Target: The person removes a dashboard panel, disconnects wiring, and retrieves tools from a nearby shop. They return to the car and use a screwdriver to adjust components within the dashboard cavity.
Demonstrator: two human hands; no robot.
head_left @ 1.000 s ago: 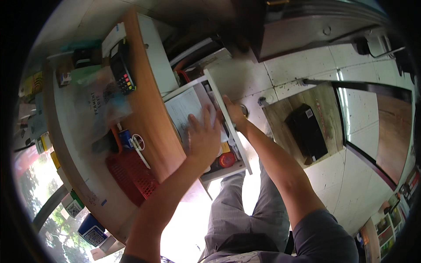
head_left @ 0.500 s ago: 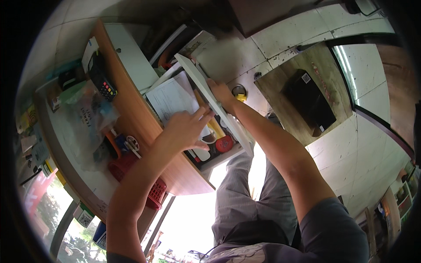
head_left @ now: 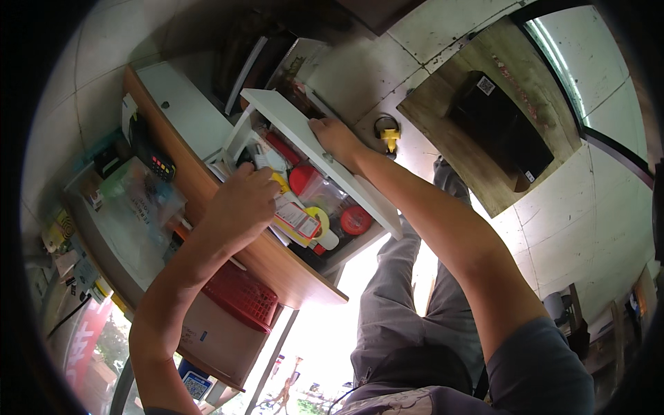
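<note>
White drawer front (head_left: 304, 137): steady with gripping right hand (head_left: 339, 144), 1 o'clock; left hand (head_left: 243, 199) curled, 9 o'clock, hold unclear.

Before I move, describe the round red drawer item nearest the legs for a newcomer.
Start at the wooden desktop, then the open white drawer the right hand touches. In its corner nearest the person's legs sits the round red item; the other red disc lies farther away.

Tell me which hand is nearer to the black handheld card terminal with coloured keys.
Left. The left hand is right of the card terminal, over the open white rectangular drawer; the right hand is farther right, against the drawer's front panel.
</note>
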